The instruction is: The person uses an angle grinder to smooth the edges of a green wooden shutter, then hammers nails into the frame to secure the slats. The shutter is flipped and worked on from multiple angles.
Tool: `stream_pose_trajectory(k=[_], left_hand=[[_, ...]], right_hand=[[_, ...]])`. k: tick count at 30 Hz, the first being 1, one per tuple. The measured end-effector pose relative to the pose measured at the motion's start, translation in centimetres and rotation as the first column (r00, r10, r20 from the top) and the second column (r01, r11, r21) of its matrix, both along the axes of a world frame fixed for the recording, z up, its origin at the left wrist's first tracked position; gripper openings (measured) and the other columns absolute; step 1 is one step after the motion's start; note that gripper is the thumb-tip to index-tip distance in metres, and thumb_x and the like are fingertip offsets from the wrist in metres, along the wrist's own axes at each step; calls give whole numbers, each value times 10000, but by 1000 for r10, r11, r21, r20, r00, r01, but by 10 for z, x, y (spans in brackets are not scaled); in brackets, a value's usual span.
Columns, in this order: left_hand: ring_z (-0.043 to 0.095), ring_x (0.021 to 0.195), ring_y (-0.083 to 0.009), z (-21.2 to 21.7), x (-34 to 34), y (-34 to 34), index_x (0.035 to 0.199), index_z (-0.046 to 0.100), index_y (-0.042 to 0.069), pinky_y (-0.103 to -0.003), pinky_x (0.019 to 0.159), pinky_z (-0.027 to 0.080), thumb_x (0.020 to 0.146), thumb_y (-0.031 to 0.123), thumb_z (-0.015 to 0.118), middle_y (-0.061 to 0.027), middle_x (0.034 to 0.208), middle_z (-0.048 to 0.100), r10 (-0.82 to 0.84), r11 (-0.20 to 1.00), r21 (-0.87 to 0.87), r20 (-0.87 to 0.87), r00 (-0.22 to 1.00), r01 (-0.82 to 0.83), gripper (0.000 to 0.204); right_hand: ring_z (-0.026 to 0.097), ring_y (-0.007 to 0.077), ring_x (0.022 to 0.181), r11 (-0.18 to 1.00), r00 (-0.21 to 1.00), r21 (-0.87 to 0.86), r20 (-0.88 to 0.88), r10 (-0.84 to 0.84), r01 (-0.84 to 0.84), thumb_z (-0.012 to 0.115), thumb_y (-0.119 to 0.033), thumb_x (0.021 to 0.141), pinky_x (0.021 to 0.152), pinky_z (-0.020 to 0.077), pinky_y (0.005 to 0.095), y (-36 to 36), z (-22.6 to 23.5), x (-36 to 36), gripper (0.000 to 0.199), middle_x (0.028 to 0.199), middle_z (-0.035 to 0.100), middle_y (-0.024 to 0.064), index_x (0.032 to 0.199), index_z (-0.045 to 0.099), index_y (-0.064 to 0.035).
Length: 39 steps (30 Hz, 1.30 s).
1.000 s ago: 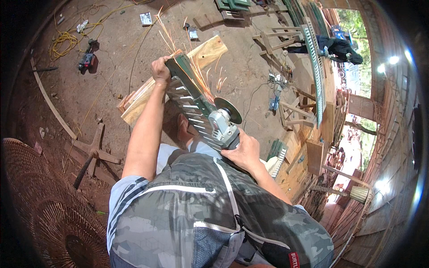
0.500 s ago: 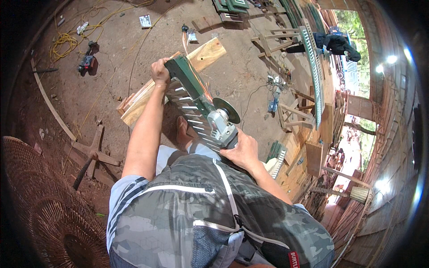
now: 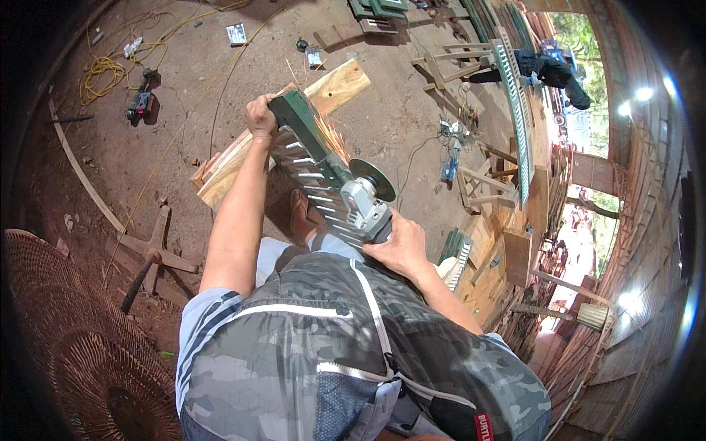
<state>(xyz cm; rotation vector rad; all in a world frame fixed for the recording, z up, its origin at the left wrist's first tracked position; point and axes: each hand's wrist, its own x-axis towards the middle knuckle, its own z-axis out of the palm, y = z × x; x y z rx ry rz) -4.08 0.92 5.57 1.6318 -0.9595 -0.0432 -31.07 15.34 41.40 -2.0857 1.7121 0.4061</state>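
In my right hand (image 3: 399,241) is an angle grinder (image 3: 360,204), gripped by its rear body. The grinder's dark disc (image 3: 373,180) stands at the side of a dark green metal bar (image 3: 305,125) with a row of pale prongs (image 3: 312,187). Orange sparks (image 3: 334,140) stream from near the disc along the bar, away from me. My left hand (image 3: 262,117) is closed around the bar's far end. Beneath the bar lies a wooden plank (image 3: 338,88), set crosswise. Exactly where the disc touches the metal is hidden.
A large round fan (image 3: 81,353) stands close at the left, above a star-shaped wooden base (image 3: 154,256). Another power tool (image 3: 141,99) and a coiled yellow cord (image 3: 103,73) lie on the floor. At the right, a long slotted green piece (image 3: 515,117) rests on wooden trestles near another person (image 3: 551,72).
The spark stream has spread wider and shorter beside the bar. Both hands, the grinder and the bar have barely shifted.
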Motion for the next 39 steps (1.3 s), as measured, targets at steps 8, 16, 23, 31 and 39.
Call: stream_pose_trajectory(k=[8,16,23,31,39], left_hand=[[728,824,-347,4,-1,-1,869,710,109,-465,755,552,887,107,617,-105,894,771,8,1000,-12,12,1000,-7,95],[723,821,-346,-15,1,-8,862,709,115,-472,749,551,888,118,622,-102,891,772,-47,998,-49,-148,988,41,91],[710,858,-342,-11,-8,-8,868,714,135,-475,774,540,910,141,609,-87,916,771,-44,999,18,-195,980,49,113],[713,838,-343,-17,1,-5,870,722,148,-480,761,537,888,117,600,-81,907,774,-22,1000,-2,-104,994,22,128],[687,893,-329,13,-2,2,926,720,100,-448,825,502,929,89,573,-105,984,782,-35,999,38,-54,998,37,148]], right_hand=[[744,446,858,998,998,-58,53,41,-38,880,-318,642,818,589,496,1,4,5,644,845,737,274,1143,684,38],[741,458,869,998,998,-56,33,44,-42,888,-326,635,830,587,505,1,2,3,690,857,738,281,1179,676,41],[741,460,876,998,999,-58,28,36,-34,884,-323,638,829,588,506,1,1,2,709,858,737,285,1209,671,40],[735,459,891,998,998,-45,50,43,-41,874,-327,647,826,585,514,0,5,8,664,881,738,282,1178,678,20],[742,451,872,998,998,-54,49,39,-37,875,-324,648,827,590,501,2,4,6,653,864,739,275,1163,679,26]])
